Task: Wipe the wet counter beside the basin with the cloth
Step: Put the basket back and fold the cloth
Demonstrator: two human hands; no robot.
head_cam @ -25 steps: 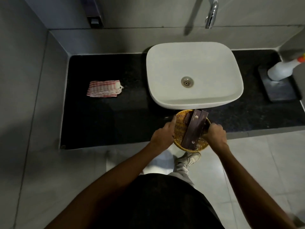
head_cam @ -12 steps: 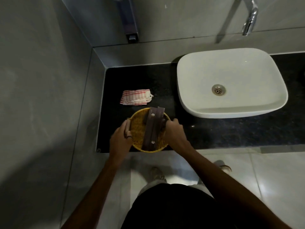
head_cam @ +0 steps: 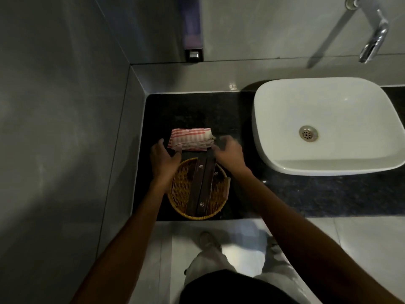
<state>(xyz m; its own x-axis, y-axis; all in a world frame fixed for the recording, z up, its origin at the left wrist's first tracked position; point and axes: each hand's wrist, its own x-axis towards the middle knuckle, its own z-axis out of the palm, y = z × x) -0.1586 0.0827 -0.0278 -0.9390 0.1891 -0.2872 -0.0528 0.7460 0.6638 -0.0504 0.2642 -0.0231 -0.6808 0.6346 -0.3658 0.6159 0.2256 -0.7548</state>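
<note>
Head view: we see the folded striped cloth [head_cam: 190, 139] at centre frame on the dark counter [head_cam: 306, 194], left of the basin [head_cam: 324, 126]. Our left hand [head_cam: 163, 160] and right hand [head_cam: 229, 153] flank it, fingers loosely open, gripping nothing. It looks soft and light; we'd pinch the top folds.

I see a cloth [head_cam: 190, 139] striped red and white on a black speckled counter [head_cam: 317, 194]. The basket [head_cam: 182, 194] is golden-yellow wicker, with dark brown boxes [head_cam: 202, 189] in it. The basin [head_cam: 328, 106] is white, the walls [head_cam: 65, 106] grey.
</note>
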